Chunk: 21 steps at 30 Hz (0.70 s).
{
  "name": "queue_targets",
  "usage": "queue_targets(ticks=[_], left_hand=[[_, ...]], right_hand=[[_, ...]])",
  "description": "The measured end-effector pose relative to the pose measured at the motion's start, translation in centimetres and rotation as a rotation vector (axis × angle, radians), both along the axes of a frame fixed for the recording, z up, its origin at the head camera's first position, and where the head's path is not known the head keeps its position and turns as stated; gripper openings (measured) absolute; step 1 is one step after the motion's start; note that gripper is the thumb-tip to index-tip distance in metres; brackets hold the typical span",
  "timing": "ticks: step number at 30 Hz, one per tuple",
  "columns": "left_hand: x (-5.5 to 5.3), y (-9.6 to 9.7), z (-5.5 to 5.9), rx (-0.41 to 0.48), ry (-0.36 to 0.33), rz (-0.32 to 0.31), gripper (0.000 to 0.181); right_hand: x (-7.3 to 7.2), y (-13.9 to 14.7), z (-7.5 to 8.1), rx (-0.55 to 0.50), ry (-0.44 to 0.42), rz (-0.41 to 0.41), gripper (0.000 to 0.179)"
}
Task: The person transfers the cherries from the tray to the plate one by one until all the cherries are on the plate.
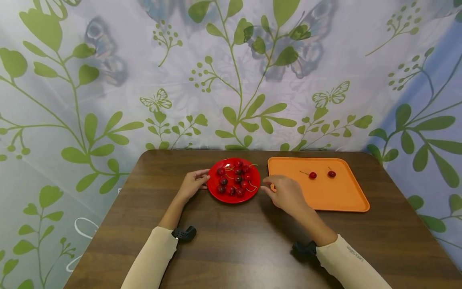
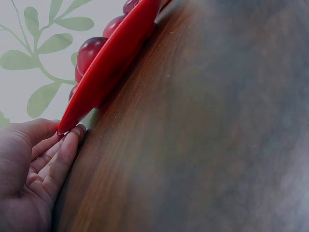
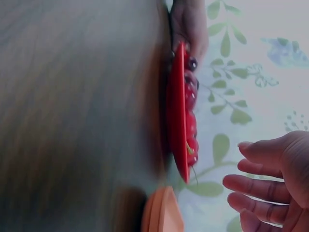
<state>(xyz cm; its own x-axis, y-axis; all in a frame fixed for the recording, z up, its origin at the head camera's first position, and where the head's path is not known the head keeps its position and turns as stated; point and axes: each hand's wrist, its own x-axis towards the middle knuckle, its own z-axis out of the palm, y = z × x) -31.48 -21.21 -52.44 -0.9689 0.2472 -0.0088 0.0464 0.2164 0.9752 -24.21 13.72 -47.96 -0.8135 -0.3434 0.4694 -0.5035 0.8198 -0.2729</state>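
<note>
A round red plate (image 1: 215, 195) lies on the table, bearing several dark red cherries (image 1: 238, 179) with stems. My left hand (image 1: 193, 184) pinches the plate's left rim; in the left wrist view the thumb lies on top of the rim and the fingers are below it. My right hand (image 1: 286, 194) hovers between the plate and an orange tray (image 1: 325, 200), over the tray's left edge. Its fingers (image 3: 256, 187) are loosely bent and apart from the thumb, with nothing held. Two cherries, one (image 1: 312, 175) left of the other (image 1: 331, 174), lie on the tray.
The brown wooden table (image 1: 231, 241) stretches in front of the plate and tray. Behind it hangs a cloth (image 1: 202, 92) printed with leaves and butterflies. Dark bands (image 1: 185, 233) are worn at both wrists.
</note>
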Motion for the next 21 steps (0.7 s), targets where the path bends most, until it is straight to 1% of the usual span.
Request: queue_targets(ticks=[5, 7, 9, 13, 18, 19, 21], left_hand=[[-0.9, -0.2, -2.0, 0.002, 0.014, 0.022, 0.040], [-1.0, -0.2, -2.2, 0.000, 0.026, 0.037, 0.039], [-1.0, -0.2, -2.3, -0.002, 0.031, 0.050, 0.039], [-0.9, -0.3, -2.4, -0.005, 0.023, 0.055, 0.040], [-1.0, -0.3, -2.5, 0.006, 0.006, 0.029, 0.040], [-1.0, -0.3, -2.4, 0.005, 0.005, 0.023, 0.040], [-0.5, -0.1, -1.5, 0.005, 0.002, 0.017, 0.040]], right_hand=[[-0.1, 1.8, 0.2, 0.009, 0.003, -0.027, 0.022], [-0.3, 2.5, 0.3, 0.009, 0.007, -0.037, 0.023], [-0.5, 3.1, 0.3, 0.001, 0.007, -0.050, 0.024], [-1.2, 4.4, 0.2, -0.013, -0.028, -0.075, 0.025], [-2.0, 6.0, 0.0, -0.018, -0.066, -0.107, 0.027], [-2.1, 6.3, 0.0, -0.020, -0.072, -0.112, 0.027], [-2.4, 6.9, 0.0, -0.026, -0.091, -0.118, 0.028]])
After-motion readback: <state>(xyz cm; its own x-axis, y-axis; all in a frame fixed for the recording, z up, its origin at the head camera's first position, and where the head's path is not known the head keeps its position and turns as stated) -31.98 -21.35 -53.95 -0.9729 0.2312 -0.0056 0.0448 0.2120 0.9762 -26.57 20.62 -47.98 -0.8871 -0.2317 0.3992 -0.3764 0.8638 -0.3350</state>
